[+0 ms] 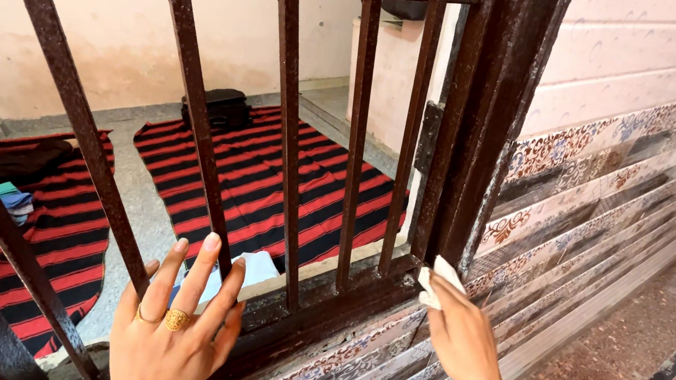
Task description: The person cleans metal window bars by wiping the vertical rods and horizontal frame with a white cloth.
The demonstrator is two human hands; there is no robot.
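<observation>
Head view: right hand (463,338) w/ small white folded cloth (437,281).

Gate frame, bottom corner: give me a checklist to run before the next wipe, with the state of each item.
1. White cloth held in the right hand: ok, pinched at the fingertips.
2. Cloth touching the gate frame: ok, pressed against its lower end.
3. Left hand steadying: ok, fingers spread on a bar near the bottom rail.
4. Left fingers away from the cloth: ok, they are well apart.
5. Cloth clean enough: cannot tell, only a small part shows.
6. Frame surface sound: not ok, the paint looks worn and speckled.
</observation>
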